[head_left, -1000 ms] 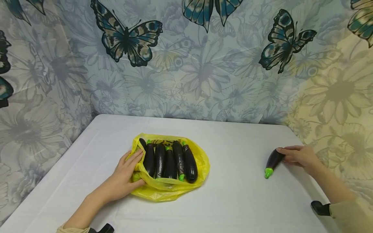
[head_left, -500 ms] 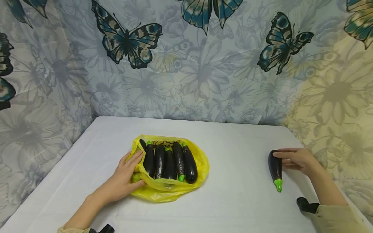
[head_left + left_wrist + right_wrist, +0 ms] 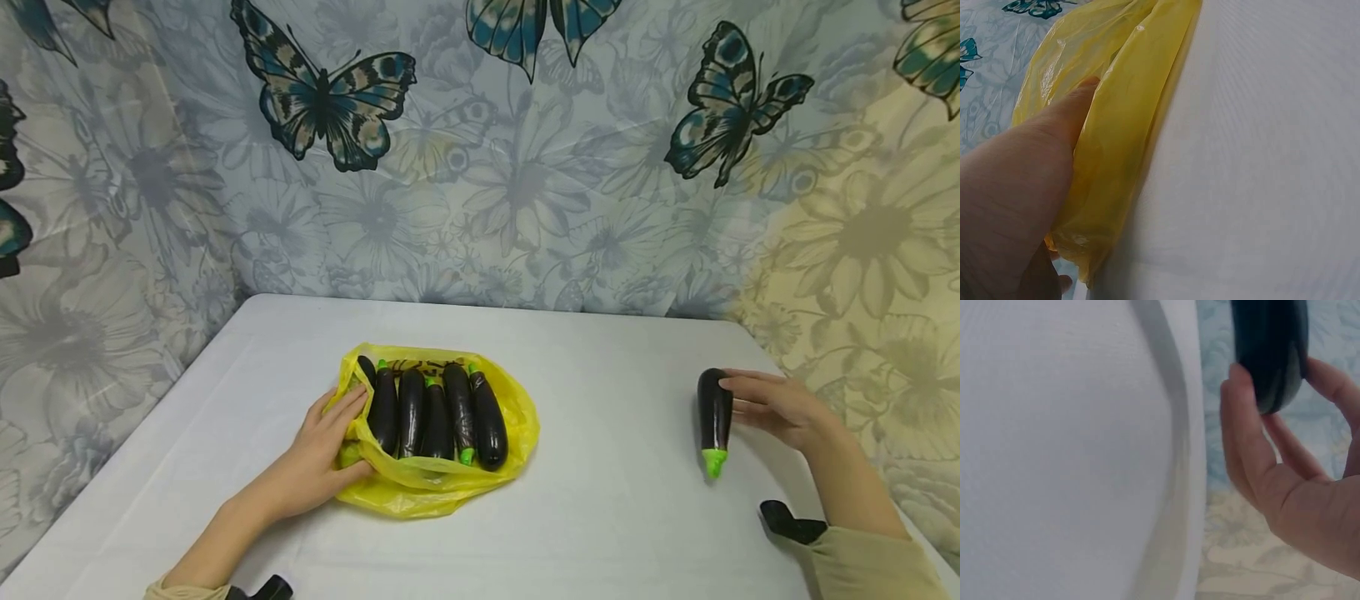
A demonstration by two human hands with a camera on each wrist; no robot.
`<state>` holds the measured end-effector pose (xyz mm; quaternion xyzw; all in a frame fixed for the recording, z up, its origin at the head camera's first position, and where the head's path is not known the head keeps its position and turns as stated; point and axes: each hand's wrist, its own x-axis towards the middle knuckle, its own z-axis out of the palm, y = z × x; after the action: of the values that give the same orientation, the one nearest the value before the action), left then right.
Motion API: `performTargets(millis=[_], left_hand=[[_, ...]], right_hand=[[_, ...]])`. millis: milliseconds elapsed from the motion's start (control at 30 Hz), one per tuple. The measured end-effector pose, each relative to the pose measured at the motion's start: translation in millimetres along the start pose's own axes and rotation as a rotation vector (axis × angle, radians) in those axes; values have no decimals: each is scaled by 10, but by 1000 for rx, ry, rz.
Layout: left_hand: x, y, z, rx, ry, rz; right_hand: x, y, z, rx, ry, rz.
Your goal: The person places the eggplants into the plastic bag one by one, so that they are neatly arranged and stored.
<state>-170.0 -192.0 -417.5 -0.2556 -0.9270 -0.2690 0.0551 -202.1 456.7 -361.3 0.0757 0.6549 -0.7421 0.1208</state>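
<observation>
My left hand [image 3: 330,454] rests against the left side of a yellow plastic bag [image 3: 525,425], fingers extended along its rim and thumb apart from them. In the left wrist view the thumb [image 3: 1060,122] lies against a fold of the yellow plastic. Several dark, glossy eggplants [image 3: 489,421] lie side by side in the bag's opening. At the right, my right hand [image 3: 783,412] pinches one more eggplant [image 3: 714,412] by its rounded end, with the green stem pointing toward me. The right wrist view shows the thumb and fingers on either side of the eggplant's [image 3: 1272,350] end.
A white-covered table [image 3: 600,517] lies under both hands. Behind it hangs a flowered cloth [image 3: 525,192] with butterfly prints. Black wrist-worn pieces [image 3: 791,523] stick out near the sleeves.
The held eggplant has turned from slanting to nearly straight, its stem toward me, and the right forearm has shifted left. My left hand and the bag stay in place.
</observation>
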Motion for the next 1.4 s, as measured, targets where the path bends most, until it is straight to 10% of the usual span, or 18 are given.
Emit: performTargets(millis=[267,733,1400], left_hand=[[6,20,7,-4,-12,-6],[21,26,1,10,-1,15],[0,3,-18,-15,-9,0]], right_hand=[[-54,-50,94,154,-63,-100],[-112,-137,942,348,-33,-181],[105,65,2366,266,191,-366]])
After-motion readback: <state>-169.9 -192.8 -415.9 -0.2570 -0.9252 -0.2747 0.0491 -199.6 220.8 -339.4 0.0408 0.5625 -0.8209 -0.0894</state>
